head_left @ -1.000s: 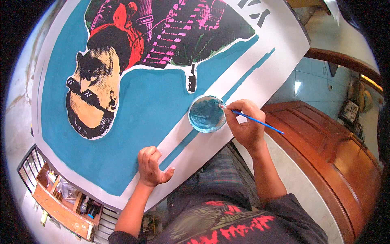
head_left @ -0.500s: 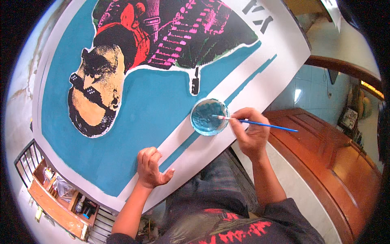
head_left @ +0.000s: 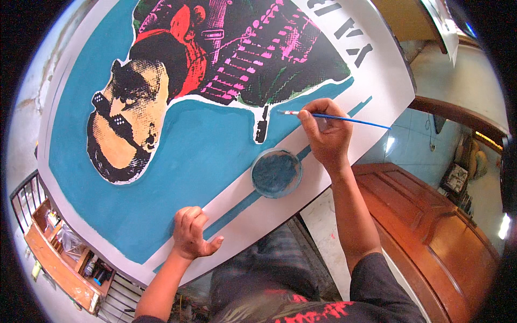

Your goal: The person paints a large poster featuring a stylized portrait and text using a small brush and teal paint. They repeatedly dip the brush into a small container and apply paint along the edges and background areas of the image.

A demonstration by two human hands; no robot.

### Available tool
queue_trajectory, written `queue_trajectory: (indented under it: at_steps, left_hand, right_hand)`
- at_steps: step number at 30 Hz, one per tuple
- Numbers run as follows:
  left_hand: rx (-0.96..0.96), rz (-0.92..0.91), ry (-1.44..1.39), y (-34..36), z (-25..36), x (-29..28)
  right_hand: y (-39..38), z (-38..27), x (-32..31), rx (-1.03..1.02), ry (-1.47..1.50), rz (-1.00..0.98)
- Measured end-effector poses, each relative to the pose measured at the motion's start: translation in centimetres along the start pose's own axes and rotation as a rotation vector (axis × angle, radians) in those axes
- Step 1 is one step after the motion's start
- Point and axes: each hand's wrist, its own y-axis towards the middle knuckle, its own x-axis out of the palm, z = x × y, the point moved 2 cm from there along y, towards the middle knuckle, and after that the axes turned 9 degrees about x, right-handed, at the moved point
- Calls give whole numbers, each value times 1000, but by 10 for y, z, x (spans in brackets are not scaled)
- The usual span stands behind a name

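A large white panel (head_left: pixel 390 89) lies tilted before me, bearing a blue background and a painted portrait (head_left: pixel 140 107) in black, peach, red and pink. My right hand (head_left: pixel 327 132) pinches a thin paintbrush (head_left: pixel 344 117) with a blue handle. Its bristle tip is at the blue area beside the white outline, just right of a small black painted shape; whether it touches cannot be told. Below that hand, a round tub of blue paint (head_left: pixel 276 173) stands on the panel over a blue stripe. My left hand (head_left: pixel 193 232) rests on the panel's lower part, fingers curled under and thumb apart, with nothing seen in it.
At the lower left stands an orange-brown wooden shelf (head_left: pixel 59 274) holding small items, beside black metal bars (head_left: pixel 121 301). A reddish-brown wooden door panel (head_left: pixel 431 215) lies at the right. Dark stencilled marks (head_left: pixel 347 33) run along the panel's upper right.
My right hand has lifted the brush out of the paint tub and moved it up to the blue area. My left hand stays resting on the panel; the view has shifted slightly.
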Motion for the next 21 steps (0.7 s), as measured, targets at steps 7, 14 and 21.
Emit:
queue_trajectory:
  at_steps: [7, 14, 21]
  left_hand:
    - [-10, -15, 7, 2, 1, -2]
    - [-4, -8, 24, 2, 1, -1]
    - [-12, -6, 23, 3, 1, -1]
  right_hand:
    - [4, 6, 3, -181, -83, -61]
    - [4, 4, 5, -206, -93, -75]
    - [5, 4, 6, -238, -106, -72]
